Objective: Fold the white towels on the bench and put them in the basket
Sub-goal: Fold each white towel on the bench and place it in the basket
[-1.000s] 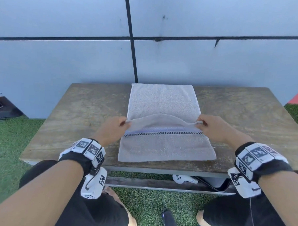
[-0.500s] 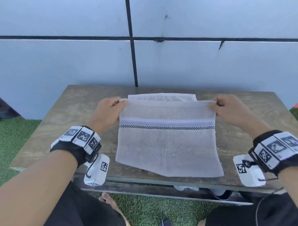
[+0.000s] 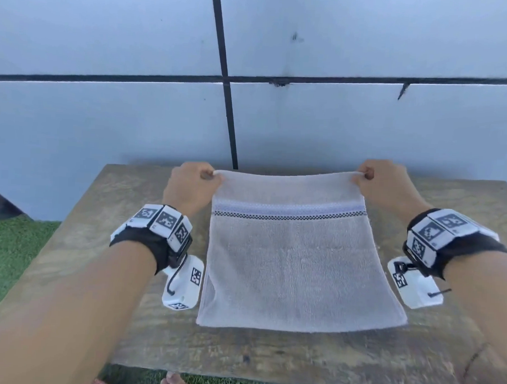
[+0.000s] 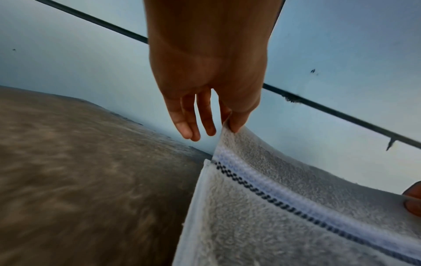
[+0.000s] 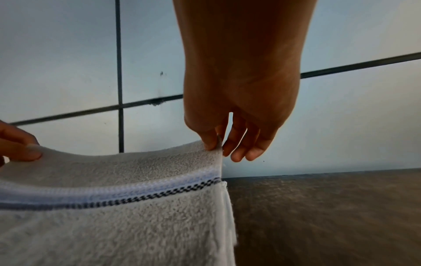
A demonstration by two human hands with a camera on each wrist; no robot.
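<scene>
One white towel (image 3: 295, 263) on the worktop (image 3: 99, 243), its far corners pinched by left hand (image 3: 188, 186) and right hand (image 3: 386, 183); lower layers hidden.

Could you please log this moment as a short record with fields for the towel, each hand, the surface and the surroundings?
towel: white towel with a checked stripe, folded over on itself, far edge lifted
left hand: left hand pinches the far left corner between thumb and forefinger
right hand: right hand pinches the far right corner
surface: worn wooden bench, towel's near edge lying on it
surroundings: pale panelled wall behind, green turf below
basket: not in view
</scene>
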